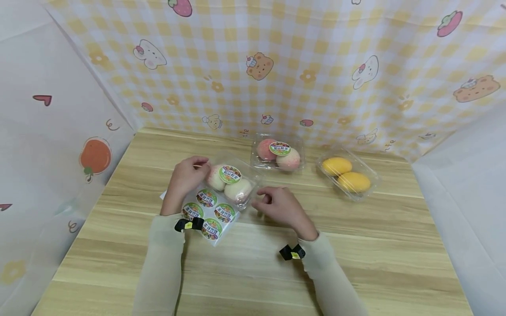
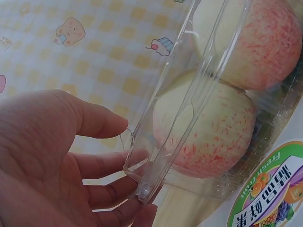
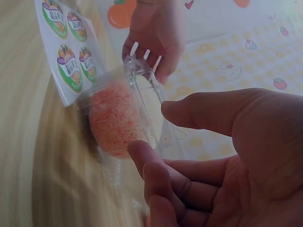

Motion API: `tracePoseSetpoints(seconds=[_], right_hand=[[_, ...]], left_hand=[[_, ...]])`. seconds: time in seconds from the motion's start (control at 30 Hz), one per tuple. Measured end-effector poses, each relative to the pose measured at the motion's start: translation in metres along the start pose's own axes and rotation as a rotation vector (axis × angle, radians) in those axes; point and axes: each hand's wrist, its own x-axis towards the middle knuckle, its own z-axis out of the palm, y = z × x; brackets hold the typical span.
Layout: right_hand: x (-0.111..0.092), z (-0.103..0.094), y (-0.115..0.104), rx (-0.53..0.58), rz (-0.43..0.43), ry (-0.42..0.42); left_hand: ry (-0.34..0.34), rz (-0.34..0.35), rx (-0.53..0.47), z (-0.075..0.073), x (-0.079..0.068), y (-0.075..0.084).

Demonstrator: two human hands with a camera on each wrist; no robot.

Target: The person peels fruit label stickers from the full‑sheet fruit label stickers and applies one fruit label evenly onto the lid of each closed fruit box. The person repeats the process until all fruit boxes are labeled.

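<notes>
A clear plastic clamshell box (image 1: 253, 169) holds two pale peaches (image 1: 237, 190) with pink speckles, and a round fruit label (image 1: 230, 174) is on its lid. My left hand (image 1: 189, 174) is at the box's left end. In the left wrist view, its fingers (image 2: 111, 194) touch the box's corner, while the thumb stands apart from the plastic. My right hand (image 1: 280, 205) is beside the right end, thumb and loosely bent fingers (image 3: 156, 179) spread near the box with nothing between them. A sheet of round labels (image 1: 221, 232) lies partly under the box and left wrist.
Behind, a second clamshell (image 1: 257, 164) holds a pink peach and a paler one, with a label on its lid. To the right, a third clamshell (image 1: 373, 186) contains two yellow mangoes (image 1: 353, 181). A checked cloth (image 1: 308, 52) hangs along the wooden table's (image 1: 375, 263) back edge.
</notes>
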Motion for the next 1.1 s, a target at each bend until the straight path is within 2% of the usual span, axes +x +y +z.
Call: tracePoseSetpoints(seconds=[0.27,0.6,0.73,0.87,1.1], right_hand=[[0.004,0.009,-0.004,0.009,-0.031,0.021],[0.013,0.025,-0.005,0.073,-0.017,0.077],[0.018,0.030,-0.009,0.068,0.012,0.121],[0.025,0.033,-0.011,0.042,0.002,0.154],[0.034,0.037,-0.012,0.023,-0.008,0.164]], left_hand=[[0.012,-0.020,-0.014,-0.006,0.000,-0.002],[0.022,-0.050,-0.034,-0.013,-0.002,-0.007],[0.036,-0.057,-0.040,-0.016,-0.003,-0.008],[0.053,-0.075,-0.050,-0.018,-0.004,-0.009],[0.075,-0.091,-0.052,-0.022,-0.005,-0.012]])
